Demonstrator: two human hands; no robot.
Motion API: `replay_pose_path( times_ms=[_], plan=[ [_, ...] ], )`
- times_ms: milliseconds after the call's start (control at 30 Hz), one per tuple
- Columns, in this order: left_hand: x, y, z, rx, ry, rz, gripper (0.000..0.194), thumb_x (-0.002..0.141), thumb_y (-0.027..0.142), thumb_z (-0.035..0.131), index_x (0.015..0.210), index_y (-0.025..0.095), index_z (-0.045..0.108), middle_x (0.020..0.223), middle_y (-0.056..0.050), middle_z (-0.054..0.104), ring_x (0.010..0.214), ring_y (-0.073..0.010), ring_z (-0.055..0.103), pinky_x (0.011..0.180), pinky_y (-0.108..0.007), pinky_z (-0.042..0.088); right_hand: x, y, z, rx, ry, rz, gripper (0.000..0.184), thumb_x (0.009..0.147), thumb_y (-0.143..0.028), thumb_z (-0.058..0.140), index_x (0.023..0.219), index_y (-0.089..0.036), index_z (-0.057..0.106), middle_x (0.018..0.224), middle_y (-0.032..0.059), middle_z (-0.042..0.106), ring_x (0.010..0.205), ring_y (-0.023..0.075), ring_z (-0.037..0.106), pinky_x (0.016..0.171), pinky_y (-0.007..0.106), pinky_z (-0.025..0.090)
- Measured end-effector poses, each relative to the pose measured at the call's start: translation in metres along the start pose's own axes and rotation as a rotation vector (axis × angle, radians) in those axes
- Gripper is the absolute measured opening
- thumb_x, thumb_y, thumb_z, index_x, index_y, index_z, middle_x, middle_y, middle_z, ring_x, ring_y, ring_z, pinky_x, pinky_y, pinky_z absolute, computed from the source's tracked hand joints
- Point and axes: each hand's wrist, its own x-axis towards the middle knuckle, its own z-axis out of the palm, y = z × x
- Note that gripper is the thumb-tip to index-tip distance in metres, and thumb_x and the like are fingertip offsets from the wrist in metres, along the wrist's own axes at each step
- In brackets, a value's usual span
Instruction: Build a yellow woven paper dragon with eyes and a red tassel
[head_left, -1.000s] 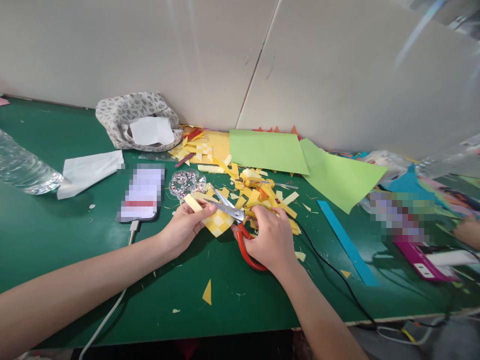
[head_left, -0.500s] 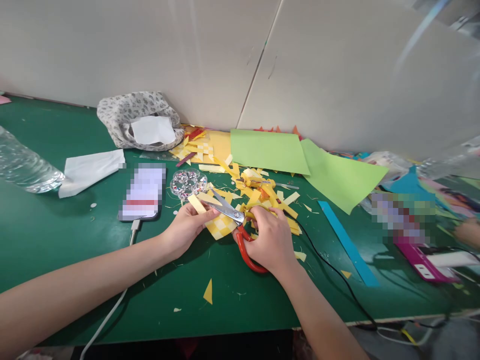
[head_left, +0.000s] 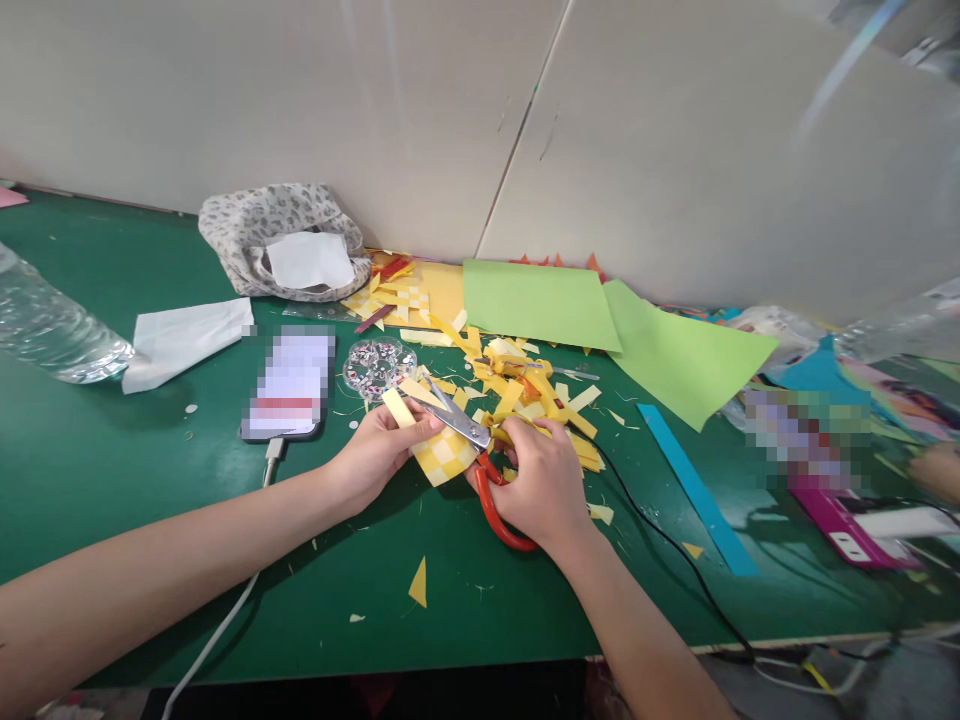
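The fingers of the left hand [head_left: 382, 448] pinch a woven yellow-and-cream checked paper piece [head_left: 444, 462], held up over the tabletop. The fingers of the right hand [head_left: 546, 482] are wrapped around the handles of metal scissors with an orange-red loop [head_left: 471, 431], whose parted blades point left, close against the piece's upper edge. Compared with a second ago, little has changed: both hands keep almost the same pose, the blades remain apart, and everything around them lies where it lay.

Just beyond the hands spreads a loose pile of yellow paper strips [head_left: 583, 452], with a clear flower-shaped plastic case of tiny bits [head_left: 369, 366] at its left. Farther left, a phone with a blurred screen [head_left: 294, 375] is plugged into a white cable [head_left: 217, 637]. Behind the pile rest a flat lime-green sheet [head_left: 540, 302] and another, angled lime-green sheet [head_left: 686, 355]. To the right lies a long blue strip [head_left: 697, 490] on the green tabletop [head_left: 247, 620], and at the edge, part of another person's hand [head_left: 936, 470].
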Motion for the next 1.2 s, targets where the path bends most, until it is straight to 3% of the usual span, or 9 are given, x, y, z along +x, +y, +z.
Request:
replay_pose_path(
  times_ms=[367,600,1200],
  plan=[
    [0.0005,-0.0011,-0.0013,-0.058,-0.029,-0.004,0.018,0.070,0.024,0.076,0.076,0.017,0.061,0.075,0.001,0.067,0.073,-0.0122,0.064,0.070,-0.024,0.052,0.0002,0.0012,-0.0008,0.028,0.028,-0.013,0.027,0.070,-0.041,0.053,0.062,-0.022,0.036,0.049,-0.0065,0.037,0.045,0.0098,0.026,0.081,0.035,0.039],
    [-0.0015,0.0012,0.0004,-0.080,0.019,-0.005,0.020,0.070,0.026,0.076,0.072,0.017,0.058,0.069,0.003,0.063,0.065,-0.0088,0.060,0.061,-0.020,0.049,0.0003,-0.0002,-0.0024,0.031,0.032,-0.025,0.025,0.070,-0.040,0.053,0.061,-0.022,0.036,0.049,-0.0059,0.038,0.045,0.0099,0.025,0.079,0.034,0.039],
    [-0.0012,-0.0015,0.0017,-0.015,0.057,0.043,0.017,0.069,0.025,0.075,0.073,0.017,0.061,0.071,0.001,0.065,0.069,-0.0142,0.063,0.067,-0.027,0.049,0.0014,0.0005,-0.0023,0.012,-0.040,-0.005,0.027,0.070,-0.044,0.053,0.063,-0.022,0.038,0.053,-0.0033,0.045,0.047,0.0115,0.034,0.076,0.035,0.038]
  ],
)
